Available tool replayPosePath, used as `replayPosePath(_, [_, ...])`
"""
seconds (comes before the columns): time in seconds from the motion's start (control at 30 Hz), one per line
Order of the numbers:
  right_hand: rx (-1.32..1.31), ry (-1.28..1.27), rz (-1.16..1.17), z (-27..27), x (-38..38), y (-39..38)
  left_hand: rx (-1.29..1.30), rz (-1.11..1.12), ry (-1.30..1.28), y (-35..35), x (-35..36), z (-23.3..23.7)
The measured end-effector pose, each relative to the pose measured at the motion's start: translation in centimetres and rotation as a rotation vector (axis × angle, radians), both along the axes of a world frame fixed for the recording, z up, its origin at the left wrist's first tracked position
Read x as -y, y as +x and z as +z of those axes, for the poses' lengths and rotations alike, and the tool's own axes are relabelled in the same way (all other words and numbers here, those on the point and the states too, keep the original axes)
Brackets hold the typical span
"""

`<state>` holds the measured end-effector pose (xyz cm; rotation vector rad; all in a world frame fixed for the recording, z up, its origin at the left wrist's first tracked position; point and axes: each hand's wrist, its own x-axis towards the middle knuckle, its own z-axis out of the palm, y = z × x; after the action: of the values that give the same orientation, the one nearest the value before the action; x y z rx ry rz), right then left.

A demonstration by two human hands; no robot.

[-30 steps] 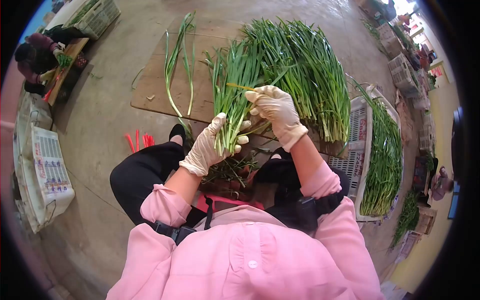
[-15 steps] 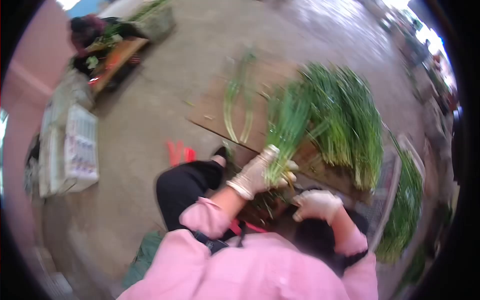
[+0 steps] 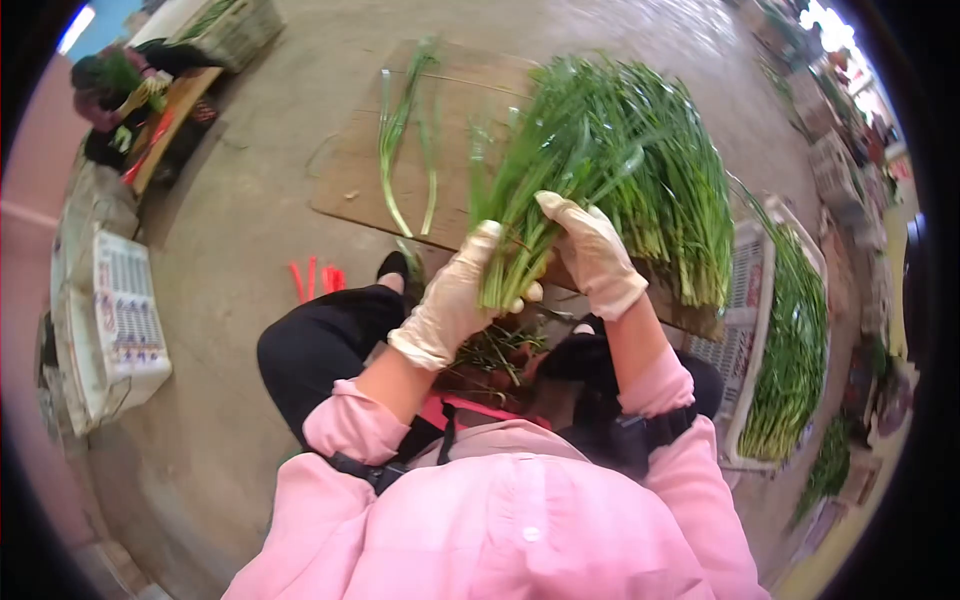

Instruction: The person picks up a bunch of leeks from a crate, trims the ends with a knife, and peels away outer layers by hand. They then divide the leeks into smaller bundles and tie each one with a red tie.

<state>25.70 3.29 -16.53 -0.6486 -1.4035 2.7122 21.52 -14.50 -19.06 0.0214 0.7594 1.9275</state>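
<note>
Both my hands wear whitish gloves and hold one bunch of garlic chives (image 3: 512, 262) above the near edge of a brown board (image 3: 345, 185). My left hand (image 3: 447, 302) is wrapped round the pale stem ends from the left, fingertips showing beneath. From the right, my right hand (image 3: 598, 262) grips the bunch higher up, thumb across the front and the other fingers partly hidden behind. A large pile of garlic chives (image 3: 690, 190) lies on the board just beyond my right hand. A few loose stalks (image 3: 393, 140) lie apart on the board's left.
Plant trimmings (image 3: 500, 352) lie between my legs. Red strips (image 3: 333, 279) are on the floor by my left knee. A white crate (image 3: 735, 325) stands at right beside more greens (image 3: 785, 370). Another crate (image 3: 130, 310) stands at left. A person (image 3: 115, 95) handles greens at upper left.
My right hand has risen from beside my right knee to the bunch and now grips it. My left hand keeps hold of the stems. The view has shifted and become sharper.
</note>
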Motion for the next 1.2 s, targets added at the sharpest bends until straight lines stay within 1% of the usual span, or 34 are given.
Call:
replayPosePath(0.07, [-0.023, 0.082, -0.073, -2.3, -1.4, -0.7, 0.137, 0.007, 0.098, -0.3, 0.1, -1.2])
replayPosePath(0.1, [0.072, 0.123, -0.036, -2.9, -1.7, -0.6, 0.209, -0.020, 0.234, -0.7, 0.3, -2.6])
replayPosePath(0.17, [0.254, 0.182, 0.046, -3.7, -2.9, -0.2, 0.286, 0.003, 0.223, -0.4, -0.2, -4.1])
replayPosePath(0.27, [0.375, 0.405, 0.056, -4.0, -4.7, 1.2, 0.338, 0.000, 0.261, -0.1, -0.3, -5.5])
replayPosePath(0.4, [0.224, 0.895, -0.081, -5.1, -5.9, 3.1, 0.296, -0.024, 0.232, 0.0, -0.3, -6.3])
replayPosePath(0.43, [0.195, 1.100, -0.032, -1.8, -4.3, 3.1, 0.292, -0.033, 0.237, 0.0, -0.3, -6.6])
replayPosePath(0.53, [-0.116, 0.942, -0.010, -3.6, -1.0, 2.2, 0.293, -0.069, 0.228, 0.1, -0.5, -6.8])
replayPosePath(0.6, [0.083, 1.529, 0.340, -0.3, 0.7, 1.6, 0.299, -0.073, 0.236, 0.2, -0.6, -7.0])
replayPosePath(0.63, [0.152, 1.614, 0.492, -0.8, 0.9, 0.9, 0.303, -0.065, 0.250, 0.4, -0.6, -7.5])
replayPosePath(0.67, [0.153, 1.713, 0.492, -1.7, 1.3, 0.5, 0.307, -0.056, 0.263, 0.4, -0.7, -6.6])
replayPosePath(0.7, [0.159, 1.684, 0.451, -3.4, 1.0, 0.1, 0.267, -0.017, 0.107, 0.7, -0.9, -5.5])
replayPosePath(0.73, [0.165, 1.655, 0.411, -3.7, 1.1, -0.3, 0.228, -0.025, 0.078, 0.7, -0.9, -5.2])
replayPosePath(0.83, [0.018, 1.557, 0.161, -3.5, 1.1, 0.3, 0.146, -0.046, -0.033, 0.7, -0.5, -5.3])
replayPosePath(0.87, [-0.024, 1.496, 0.046, -3.9, 0.9, 0.3, 0.108, -0.067, -0.045, 0.6, -0.4, -5.5])
replayPosePath(0.93, [0.040, 0.909, -0.087, -3.4, -0.1, 0.1, 0.031, -0.110, -0.067, 0.5, -0.4, -5.5])
replayPosePath(0.97, [-0.052, 0.858, -0.193, -2.9, -1.0, 0.0, 0.067, -0.091, -0.057, 0.5, -0.5, -5.0])
replayPosePath(1.0, [-0.142, 0.760, -0.247, -2.0, -2.0, 0.5, 0.094, -0.085, -0.046, 0.4, -0.4, -5.3])
replayPosePath(1.03, [-0.119, 0.677, -0.300, -0.7, -3.0, 1.0, 0.122, -0.078, -0.036, 0.3, -0.2, -5.8])
replayPosePath(1.07, [-0.254, 0.520, -0.356, -0.3, -4.1, 1.5, 0.152, -0.071, -0.025, 0.3, -0.1, -6.0])
replayPosePath(1.13, [-0.114, 0.638, -0.478, 1.5, -4.9, 3.1, 0.194, -0.050, -0.046, 0.4, 0.1, -6.1])
replayPosePath(1.2, [-0.181, 0.725, -0.302, 0.6, -5.4, 4.7, 0.222, -0.056, -0.052, 0.4, 0.0, -6.1])
